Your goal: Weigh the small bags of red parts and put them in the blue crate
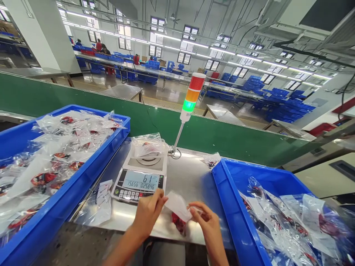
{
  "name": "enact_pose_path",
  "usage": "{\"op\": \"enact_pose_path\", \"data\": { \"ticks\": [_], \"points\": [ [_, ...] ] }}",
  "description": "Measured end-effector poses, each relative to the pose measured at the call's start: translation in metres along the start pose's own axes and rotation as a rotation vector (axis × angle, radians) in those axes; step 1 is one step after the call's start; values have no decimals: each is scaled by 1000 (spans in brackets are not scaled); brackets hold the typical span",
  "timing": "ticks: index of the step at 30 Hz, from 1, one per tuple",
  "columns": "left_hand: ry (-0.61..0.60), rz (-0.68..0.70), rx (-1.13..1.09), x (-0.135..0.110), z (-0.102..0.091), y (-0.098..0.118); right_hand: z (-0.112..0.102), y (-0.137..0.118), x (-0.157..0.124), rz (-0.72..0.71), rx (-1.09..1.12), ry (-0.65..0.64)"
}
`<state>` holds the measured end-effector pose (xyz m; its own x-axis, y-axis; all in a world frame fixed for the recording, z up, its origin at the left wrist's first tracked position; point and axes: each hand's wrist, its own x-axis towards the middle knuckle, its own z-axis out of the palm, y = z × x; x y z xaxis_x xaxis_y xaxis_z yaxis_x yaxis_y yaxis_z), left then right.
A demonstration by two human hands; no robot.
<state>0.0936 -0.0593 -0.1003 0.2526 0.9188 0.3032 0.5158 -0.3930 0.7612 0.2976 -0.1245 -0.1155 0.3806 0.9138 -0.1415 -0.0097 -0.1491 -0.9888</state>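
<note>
Both of my hands hold one small clear plastic bag point(179, 208) with a red and black part inside, just above the steel table point(191, 177). My left hand point(148, 214) pinches the bag's left upper corner. My right hand point(206, 220) pinches its right side. Right behind my hands stands a digital scale point(138, 179) with a lit display. Another clear bag point(146, 146) with a part lies on the scale's pan.
A blue bin point(91, 162) full of bagged parts stands at the left, a second blue bin point(235, 207) with bagged parts at the right. A signal tower lamp point(191, 96) rises behind the scale. A green conveyor wall point(235, 138) runs across the back. Loose bags point(98, 205) lie left of the scale.
</note>
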Motion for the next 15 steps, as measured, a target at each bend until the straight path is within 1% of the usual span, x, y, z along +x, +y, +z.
{"op": "enact_pose_path", "data": {
  "ticks": [1, 3, 5, 7, 9, 10, 12, 14, 15],
  "points": [
    [22, 66, 109, 20, -13, -2, -5, -3, 1, -14, -8, 50],
    [77, 68, 175, 72, -43, -7, -16, -5, 2, -66, -37, 163],
    [114, 64, 235, 131, -69, -16, -29, -6, 3, -102, -55, 242],
    [102, 56, 287, 184, -85, -27, -39, -7, 6, -124, -52, 291],
    [64, 29, 323, 220, -89, -38, -44, -10, 11, -145, -46, 325],
    [47, 18, 334, 231, -87, -43, -45, -13, 15, -160, -43, 341],
    [29, 9, 341, 241, -79, -51, -40, -22, 23, -197, -36, 364],
    [49, 17, 329, 240, -73, -52, -29, -37, 36, -255, -32, 347],
    [77, 22, 318, 237, -73, -50, -21, -47, 44, -294, -37, 325]
  ]
}}
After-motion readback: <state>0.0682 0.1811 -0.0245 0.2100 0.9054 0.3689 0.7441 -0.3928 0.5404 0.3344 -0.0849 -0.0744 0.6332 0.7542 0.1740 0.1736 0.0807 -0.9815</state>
